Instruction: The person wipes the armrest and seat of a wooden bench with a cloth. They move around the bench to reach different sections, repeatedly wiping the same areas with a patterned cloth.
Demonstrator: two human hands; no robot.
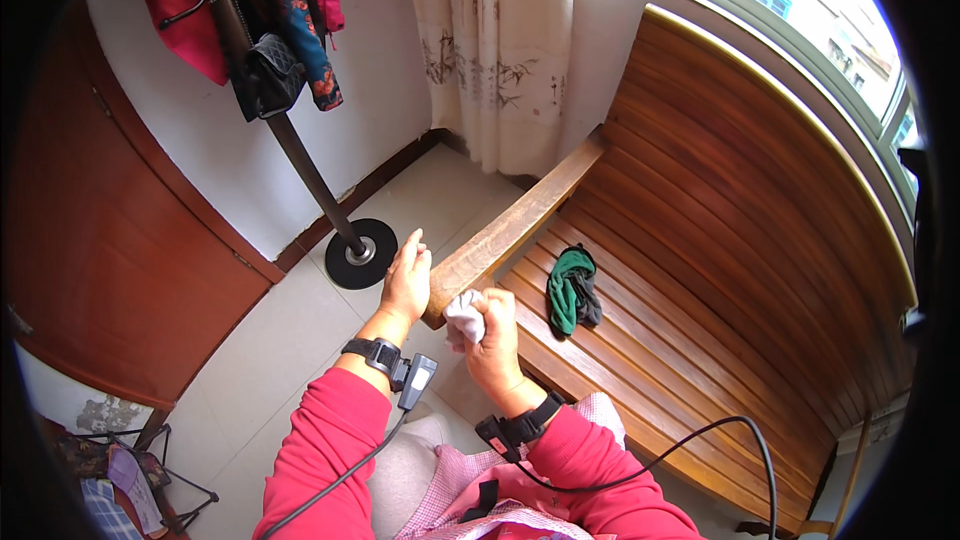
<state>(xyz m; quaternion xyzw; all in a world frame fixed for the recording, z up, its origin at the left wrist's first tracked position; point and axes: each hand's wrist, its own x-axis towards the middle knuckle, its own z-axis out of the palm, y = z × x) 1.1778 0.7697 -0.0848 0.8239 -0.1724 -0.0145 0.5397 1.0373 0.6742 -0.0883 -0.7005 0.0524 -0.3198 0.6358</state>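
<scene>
My right hand (495, 341) is closed around a crumpled whitish cloth (465, 317), held at the front end of the wooden bench's armrest (517, 221). On the other side of that armrest end is my left hand (409, 281), its fingers extended away from me and nothing in them; whether it touches the wood I cannot tell. A green and dark grey cloth (573, 291) lies bunched on the slatted bench seat (637, 360), right of the armrest. Both wrists carry strapped devices with cables.
A coat stand (311, 172) with clothes and a black quilted bag (276, 75) rises from a round base (360, 253) beyond my left hand. A curtain (502, 52) hangs behind the armrest. A reddish door (127, 240) is at left, a folding-frame item (187, 499) at lower left.
</scene>
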